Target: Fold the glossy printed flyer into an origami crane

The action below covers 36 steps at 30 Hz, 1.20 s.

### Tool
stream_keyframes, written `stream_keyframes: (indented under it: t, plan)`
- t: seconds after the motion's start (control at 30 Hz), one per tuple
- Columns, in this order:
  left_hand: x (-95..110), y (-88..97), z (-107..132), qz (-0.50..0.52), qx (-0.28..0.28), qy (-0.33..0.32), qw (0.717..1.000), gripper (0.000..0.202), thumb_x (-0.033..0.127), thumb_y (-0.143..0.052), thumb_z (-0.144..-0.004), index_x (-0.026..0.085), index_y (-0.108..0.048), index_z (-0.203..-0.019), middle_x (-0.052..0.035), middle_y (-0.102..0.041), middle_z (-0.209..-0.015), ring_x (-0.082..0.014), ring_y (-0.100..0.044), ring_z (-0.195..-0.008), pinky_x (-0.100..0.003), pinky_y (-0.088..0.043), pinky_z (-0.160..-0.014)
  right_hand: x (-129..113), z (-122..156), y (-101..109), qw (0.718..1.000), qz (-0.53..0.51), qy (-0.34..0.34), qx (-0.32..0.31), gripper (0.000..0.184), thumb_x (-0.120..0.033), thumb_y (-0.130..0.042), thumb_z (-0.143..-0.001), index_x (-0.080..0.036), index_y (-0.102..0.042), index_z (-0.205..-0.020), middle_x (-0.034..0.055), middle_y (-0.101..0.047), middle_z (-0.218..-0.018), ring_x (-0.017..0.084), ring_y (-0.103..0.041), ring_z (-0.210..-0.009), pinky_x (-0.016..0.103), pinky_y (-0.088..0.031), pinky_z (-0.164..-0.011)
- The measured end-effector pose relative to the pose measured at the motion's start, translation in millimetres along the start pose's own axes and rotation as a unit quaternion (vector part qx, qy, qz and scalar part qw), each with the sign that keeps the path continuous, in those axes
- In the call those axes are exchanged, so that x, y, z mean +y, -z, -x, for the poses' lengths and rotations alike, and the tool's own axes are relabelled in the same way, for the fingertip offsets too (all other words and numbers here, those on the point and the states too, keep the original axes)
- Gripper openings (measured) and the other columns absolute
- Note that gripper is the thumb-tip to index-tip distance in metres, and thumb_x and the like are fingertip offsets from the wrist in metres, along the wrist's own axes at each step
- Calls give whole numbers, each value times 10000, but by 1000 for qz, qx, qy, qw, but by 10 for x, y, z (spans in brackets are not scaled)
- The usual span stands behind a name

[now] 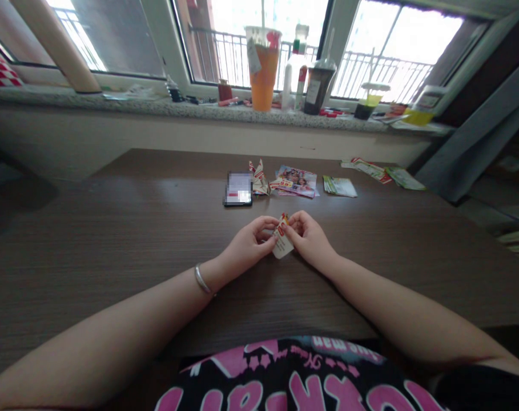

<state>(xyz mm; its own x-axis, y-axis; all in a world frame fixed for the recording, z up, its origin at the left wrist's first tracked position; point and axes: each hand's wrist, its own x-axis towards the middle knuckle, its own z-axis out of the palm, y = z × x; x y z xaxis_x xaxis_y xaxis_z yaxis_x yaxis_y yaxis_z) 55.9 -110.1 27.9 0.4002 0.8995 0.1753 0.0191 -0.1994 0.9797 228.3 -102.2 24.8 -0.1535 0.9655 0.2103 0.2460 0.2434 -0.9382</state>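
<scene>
A small piece of printed paper [282, 245], pale with red and yellow print near its top, is held between my two hands just above the table. My left hand [259, 237] pinches its left edge with thumb and fingers. On the opposite side, the thumb and fingers of my right hand [306, 233] grip the upper right part. The fingers hide some of the paper, so its full shape cannot be made out. Beyond the hands lie a phone [238, 189] with a lit screen and a folded paper figure [260, 178].
Several printed leaflets [300, 181] lie behind the hands, with a green-and-white stack [340, 186] and more papers [370, 169] to the right on the brown table [113, 228]. A cup of orange drink [262, 74], a dark drink cup [317, 88] and bottles line the windowsill [216, 112].
</scene>
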Motion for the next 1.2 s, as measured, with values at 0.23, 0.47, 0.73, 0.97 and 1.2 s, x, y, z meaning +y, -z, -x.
stream_keyframes:
  t: [0.23,0.47,0.73,0.97,1.2]
  plan:
    - [-34,13,-8,23,-6,11,1000,346,277,-660,-813,146,-544,-1111,-82,-663,-1080,-156,-676,-869,-274,-541,-768,72,-13,6,999,-24,2,-30,291,-504,-604,-824,-232,-508,-856,-48,-538,-623,116,-473,-488,247,-374,-458]
    - [14,2,1,71,3,23,997,382,293,-707,-788,165,-491,-1076,-66,-705,-975,-169,-688,-831,-272,-539,-719,87,-27,-1,998,-45,10,-30,322,-515,-642,-794,-234,-494,-845,-52,-527,-643,117,-481,-531,250,-402,-512]
    - [-17,42,-22,97,41,13,994,346,314,-686,-803,181,-434,-999,-49,-705,-948,-148,-679,-794,-233,-510,-665,86,11,3,994,-82,-6,-73,338,-510,-634,-791,-247,-427,-836,-54,-543,-667,125,-539,-542,257,-444,-509]
    - [-31,80,-38,101,68,10,992,321,312,-684,-801,162,-470,-988,-27,-679,-873,-120,-644,-738,-207,-492,-627,81,27,26,992,-59,-9,-109,287,-424,-670,-769,-231,-473,-846,-44,-596,-683,127,-589,-572,260,-470,-560]
    - [-11,68,-39,145,42,43,988,424,326,-706,-787,164,-458,-1090,-84,-687,-1036,-160,-672,-833,-264,-540,-709,39,-18,21,989,-120,-55,-65,381,-479,-725,-694,-208,-496,-835,-45,-589,-652,103,-562,-526,232,-434,-511]
